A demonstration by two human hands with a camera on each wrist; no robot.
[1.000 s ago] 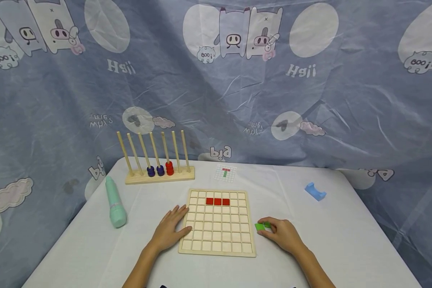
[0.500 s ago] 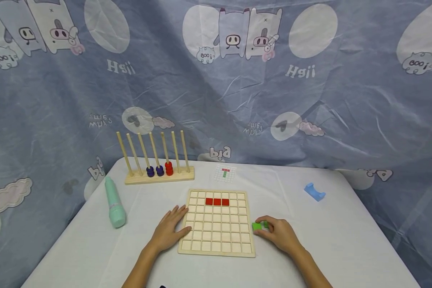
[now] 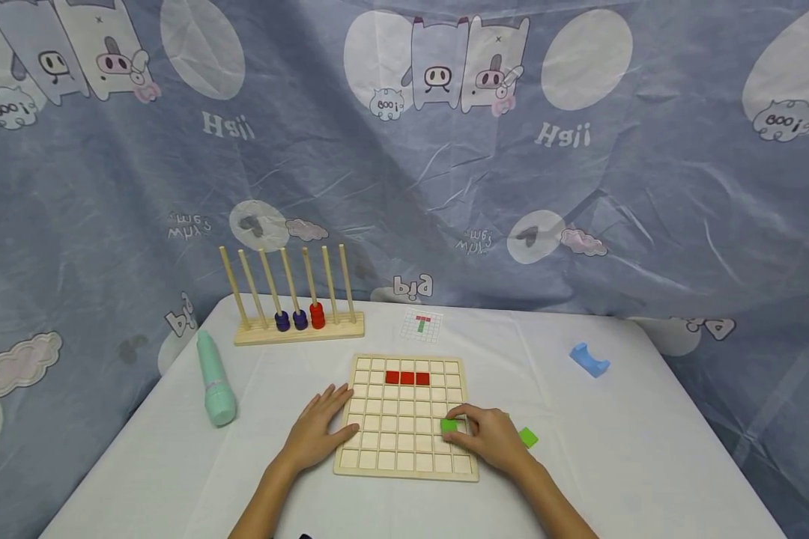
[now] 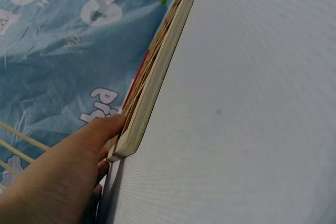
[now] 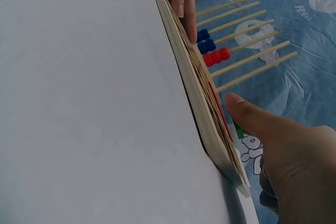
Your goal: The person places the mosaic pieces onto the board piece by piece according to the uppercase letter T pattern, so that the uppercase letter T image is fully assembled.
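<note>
A wooden grid board [image 3: 405, 445] lies on the table, with a row of three red square tiles [image 3: 407, 378] in its upper part. My left hand [image 3: 320, 429] rests on the board's left edge, fingers extended and thumb over the rim. Over the right part of the grid, my right hand [image 3: 488, 436] pinches a green square tile [image 3: 449, 425] between thumb and fingers. In the right wrist view, that tile [image 5: 238, 130] shows just past the thumb. Another green tile [image 3: 528, 437] lies on the table beside the right hand, and a sliver of green shows behind the hand.
Behind the board lies a grid card [image 3: 422, 326] printed with a red and green T. At the back left stands a peg rack [image 3: 300, 335] with blue and red beads. A mint-green microphone-shaped object [image 3: 216, 382] lies left; a light-blue bracket-shaped piece [image 3: 589, 361] lies right.
My right hand has picked up a green tile from the table and carried it left over the board, leaving green tile behind on the table. The left hand stays in place.
</note>
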